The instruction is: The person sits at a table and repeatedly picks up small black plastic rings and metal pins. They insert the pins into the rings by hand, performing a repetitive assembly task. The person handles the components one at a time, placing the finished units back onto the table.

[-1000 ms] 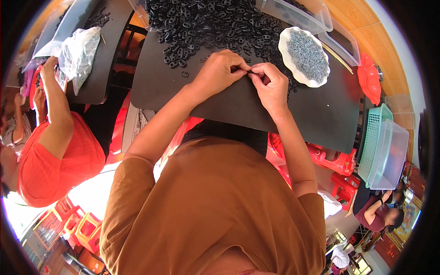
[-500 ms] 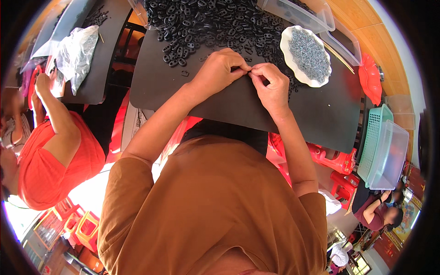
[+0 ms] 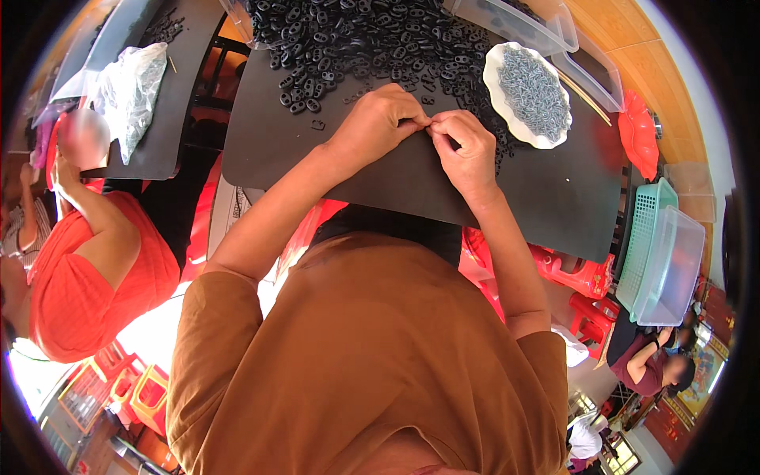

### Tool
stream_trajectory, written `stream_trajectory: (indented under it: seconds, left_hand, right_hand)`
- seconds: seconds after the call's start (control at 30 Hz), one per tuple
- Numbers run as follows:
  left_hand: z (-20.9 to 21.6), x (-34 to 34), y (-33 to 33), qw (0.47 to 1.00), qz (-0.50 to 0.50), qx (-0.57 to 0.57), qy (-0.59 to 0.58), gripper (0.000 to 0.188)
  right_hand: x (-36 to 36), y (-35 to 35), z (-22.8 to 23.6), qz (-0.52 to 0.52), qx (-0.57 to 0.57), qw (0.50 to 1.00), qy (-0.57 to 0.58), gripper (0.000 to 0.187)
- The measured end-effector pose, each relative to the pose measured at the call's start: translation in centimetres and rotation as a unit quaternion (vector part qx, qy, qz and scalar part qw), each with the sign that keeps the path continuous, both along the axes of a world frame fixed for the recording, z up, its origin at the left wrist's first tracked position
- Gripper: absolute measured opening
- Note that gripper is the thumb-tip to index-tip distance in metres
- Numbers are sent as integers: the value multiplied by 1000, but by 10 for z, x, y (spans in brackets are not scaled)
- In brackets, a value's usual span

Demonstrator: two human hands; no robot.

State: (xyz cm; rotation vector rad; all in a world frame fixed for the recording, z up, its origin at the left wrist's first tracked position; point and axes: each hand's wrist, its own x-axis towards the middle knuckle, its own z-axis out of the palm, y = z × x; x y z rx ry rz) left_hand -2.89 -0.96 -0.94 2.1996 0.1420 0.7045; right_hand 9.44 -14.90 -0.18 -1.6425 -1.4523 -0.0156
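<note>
Above the dark table (image 3: 380, 190), my left hand (image 3: 380, 119) and my right hand (image 3: 465, 150) meet fingertip to fingertip. Both are closed in a pinch, and whatever small thing lies between them is too hidden to name. Just beyond them spreads a large heap of small black oval pieces with two holes (image 3: 348, 47). One thin black piece (image 3: 318, 125) lies by itself left of my left hand. Right of my right hand stands a white wavy-rimmed dish (image 3: 492, 75) full of small grey metal screws or pins (image 3: 534, 95).
Clear plastic bins (image 3: 522, 28) stand behind the dish, with thin sticks (image 3: 582, 96) and a red flower-shaped dish (image 3: 638, 134) to the right. A green basket (image 3: 645, 245) is at far right. Leftward, a person in red (image 3: 111, 269) sits at another table holding a plastic bag (image 3: 138, 95).
My hands stay pinched together with barely any shift. The person in red at left has moved an arm and leaned slightly.
</note>
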Motion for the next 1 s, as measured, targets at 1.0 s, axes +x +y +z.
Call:
stream_trajectory:
  seconds: [1.0]
  left_hand:
    - [6,2,8,996,-32,-75,27,12]
  right_hand:
    - [-1,0,5,-32,-62,992,105,14]
